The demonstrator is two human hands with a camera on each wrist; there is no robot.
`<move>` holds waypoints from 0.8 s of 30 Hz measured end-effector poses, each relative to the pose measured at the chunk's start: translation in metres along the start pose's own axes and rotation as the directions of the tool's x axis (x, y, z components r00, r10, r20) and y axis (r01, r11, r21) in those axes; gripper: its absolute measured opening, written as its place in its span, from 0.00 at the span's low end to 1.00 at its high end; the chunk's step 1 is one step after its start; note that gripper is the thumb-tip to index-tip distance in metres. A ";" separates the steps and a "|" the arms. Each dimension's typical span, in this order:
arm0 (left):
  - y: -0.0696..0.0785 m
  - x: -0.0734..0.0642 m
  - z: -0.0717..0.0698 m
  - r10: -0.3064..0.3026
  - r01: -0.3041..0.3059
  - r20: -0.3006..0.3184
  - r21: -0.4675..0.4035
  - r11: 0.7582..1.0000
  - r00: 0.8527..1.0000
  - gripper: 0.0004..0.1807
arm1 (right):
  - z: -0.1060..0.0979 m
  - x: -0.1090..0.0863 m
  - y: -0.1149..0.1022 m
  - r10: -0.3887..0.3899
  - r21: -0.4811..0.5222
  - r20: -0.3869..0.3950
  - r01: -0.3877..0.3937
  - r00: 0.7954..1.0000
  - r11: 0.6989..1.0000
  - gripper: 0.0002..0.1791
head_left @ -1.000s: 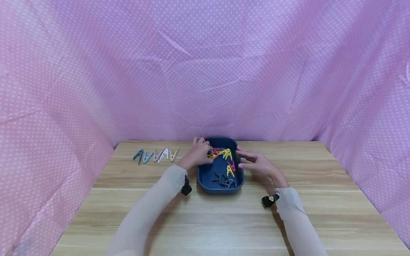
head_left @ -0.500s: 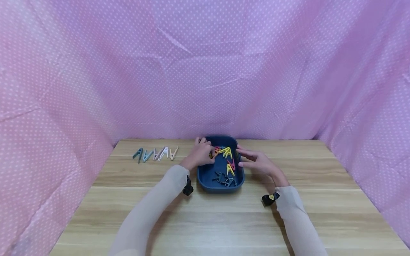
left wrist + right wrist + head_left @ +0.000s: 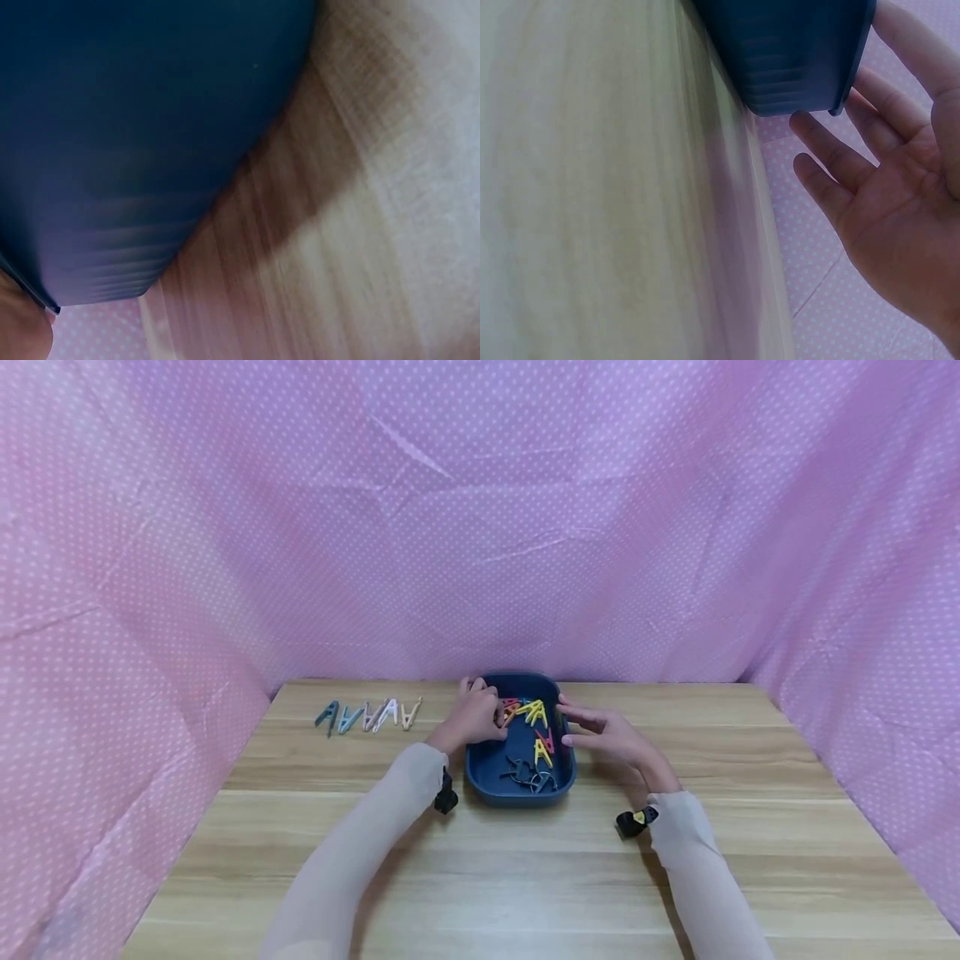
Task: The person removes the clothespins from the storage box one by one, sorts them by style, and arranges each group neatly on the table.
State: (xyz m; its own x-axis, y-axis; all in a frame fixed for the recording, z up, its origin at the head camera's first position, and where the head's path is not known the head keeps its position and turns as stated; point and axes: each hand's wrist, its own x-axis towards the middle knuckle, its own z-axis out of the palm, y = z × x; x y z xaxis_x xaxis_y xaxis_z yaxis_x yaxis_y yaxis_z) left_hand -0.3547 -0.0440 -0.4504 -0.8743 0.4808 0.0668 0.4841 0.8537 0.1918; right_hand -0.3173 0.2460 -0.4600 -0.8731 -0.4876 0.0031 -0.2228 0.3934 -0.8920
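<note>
A dark blue plastic bin (image 3: 521,798) stands on the table, holding yellow clothespins (image 3: 534,712), a red clothespin (image 3: 546,741) and dark grey clips with rings (image 3: 528,774). My left hand (image 3: 474,714) reaches over the bin's left rim, its thumb and fingers bent close together inside by the orange clothespin (image 3: 512,713). I cannot tell whether it holds a clothespin there. My right hand (image 3: 611,737) is spread at the right side, its extended fingers (image 3: 900,109) right at the rim. Only the bin's outer wall (image 3: 142,135) and a bit of skin show in the left wrist view.
Left of the bin, several clothespins lie in a row, from a dark teal clothespin (image 3: 327,716) to a cream clothespin (image 3: 411,714). The wooden table (image 3: 517,877) ends at a pink dotted cloth (image 3: 510,543) behind and at the sides.
My left fingers and thumb have come closer together inside the bin, and the yellow clothespin seen beside them earlier is now hidden. My right hand stays at the right rim.
</note>
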 end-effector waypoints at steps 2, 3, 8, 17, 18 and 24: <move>0.000 0.000 0.000 -0.006 0.006 0.000 -0.001 1.000 1.000 0.16 | 0.000 0.000 0.000 -0.002 -0.003 0.002 0.002 1.000 1.000 0.36; 0.001 0.000 0.000 -0.010 0.010 0.000 0.000 1.000 1.000 0.17 | 0.000 -0.001 0.000 0.001 -0.003 0.001 -0.001 1.000 1.000 0.36; 0.000 0.000 0.000 -0.021 0.021 -0.008 0.002 1.000 1.000 0.17 | -0.001 0.000 0.000 -0.003 0.006 0.008 0.003 1.000 1.000 0.36; 0.000 -0.001 0.002 -0.021 0.021 -0.022 -0.015 1.000 1.000 0.18 | -0.001 0.001 0.002 -0.018 -0.015 0.009 0.018 1.000 1.000 0.37; 0.000 -0.001 0.002 -0.020 0.020 -0.023 -0.017 1.000 1.000 0.18 | -0.001 0.001 0.002 -0.021 -0.015 0.010 0.021 1.000 1.000 0.37; 0.000 -0.001 0.002 -0.020 0.019 -0.021 -0.033 0.999 1.000 0.18 | 0.000 0.001 0.002 -0.010 0.006 0.007 0.010 1.000 1.000 0.37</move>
State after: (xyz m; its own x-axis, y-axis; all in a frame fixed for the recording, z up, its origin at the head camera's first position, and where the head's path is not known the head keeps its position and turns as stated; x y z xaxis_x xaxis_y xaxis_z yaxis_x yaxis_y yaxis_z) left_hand -0.3540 -0.0445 -0.4522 -0.8841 0.4597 0.0836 0.4662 0.8556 0.2251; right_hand -0.3188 0.2464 -0.4615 -0.8677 -0.4971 0.0088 -0.2290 0.3839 -0.8945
